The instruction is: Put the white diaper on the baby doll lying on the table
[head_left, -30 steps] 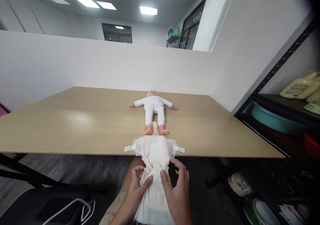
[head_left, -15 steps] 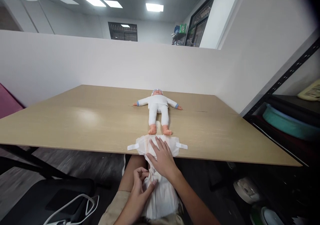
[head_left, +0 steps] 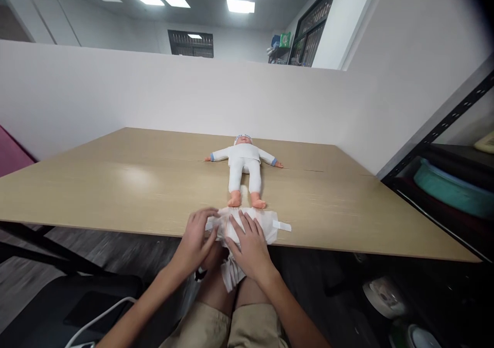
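Lying under both hands (head_left: 224,242): the diaper (head_left: 266,222).

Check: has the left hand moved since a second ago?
Yes. The left hand has gone up from the lap onto the diaper at the table edge, beside the right hand.

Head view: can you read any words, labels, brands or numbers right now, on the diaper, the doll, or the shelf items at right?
None can be read.
Diaper, under the left hand and right hand: plain white, no print visible.
Doll: a patterned headband, too small to tell any letters.
Green box on the far shelf: too small and blurred to read.
Teal basin on the rack at right: no label visible.
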A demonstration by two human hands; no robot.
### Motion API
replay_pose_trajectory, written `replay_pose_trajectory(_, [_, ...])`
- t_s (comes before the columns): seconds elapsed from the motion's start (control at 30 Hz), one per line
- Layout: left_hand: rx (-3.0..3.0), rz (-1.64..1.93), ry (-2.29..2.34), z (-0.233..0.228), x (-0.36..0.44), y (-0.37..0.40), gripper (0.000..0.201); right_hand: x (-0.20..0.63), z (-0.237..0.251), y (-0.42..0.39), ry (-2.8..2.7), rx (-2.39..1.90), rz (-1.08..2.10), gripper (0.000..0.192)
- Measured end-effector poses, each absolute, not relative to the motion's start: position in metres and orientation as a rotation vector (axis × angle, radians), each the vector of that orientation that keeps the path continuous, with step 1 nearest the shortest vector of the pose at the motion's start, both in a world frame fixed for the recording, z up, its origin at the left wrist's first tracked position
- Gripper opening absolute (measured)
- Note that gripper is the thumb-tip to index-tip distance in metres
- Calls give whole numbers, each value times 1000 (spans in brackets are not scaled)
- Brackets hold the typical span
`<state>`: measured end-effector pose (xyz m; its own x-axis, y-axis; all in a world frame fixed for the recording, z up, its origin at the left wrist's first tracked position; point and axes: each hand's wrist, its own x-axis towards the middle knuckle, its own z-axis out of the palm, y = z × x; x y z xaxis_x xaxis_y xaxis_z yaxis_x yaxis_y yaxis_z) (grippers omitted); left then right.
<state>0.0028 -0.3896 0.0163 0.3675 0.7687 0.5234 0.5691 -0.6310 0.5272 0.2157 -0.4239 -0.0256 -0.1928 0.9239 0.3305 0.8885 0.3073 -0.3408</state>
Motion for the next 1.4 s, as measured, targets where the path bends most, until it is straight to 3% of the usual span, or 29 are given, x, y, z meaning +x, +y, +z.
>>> replay_pose_trajectory(0.23, [2910,666,1521,17,38,-266,71,231,-13,-420,-2150,-1559,214,57])
replay_pose_trajectory(0.5, [3315,69,508,57,83,-209,127,250,-12,-406,-2279,-1491,250,64])
replay_pose_trajectory(0.6, [3281,83,335,60,89,-205,112,250,-15,-406,-2272,-1457,229,66])
replay_pose_trajectory(0.77, [3294,343,233,51,97,-203,43,253,-17,-402,-2293,-1410,210,74])
replay_pose_trajectory(0.83, [3337,384,187,49,101,-201,29,255,-17,-400,-2301,-1407,224,76])
replay_pose_trajectory(1.03, [3315,367,75,61,109,-188,28,258,-16,-394,-2328,-1433,283,76])
replay_pose_trajectory(1.4, [2551,747,233,159,102,-155,41,258,3,-341,-2404,-1422,403,63])
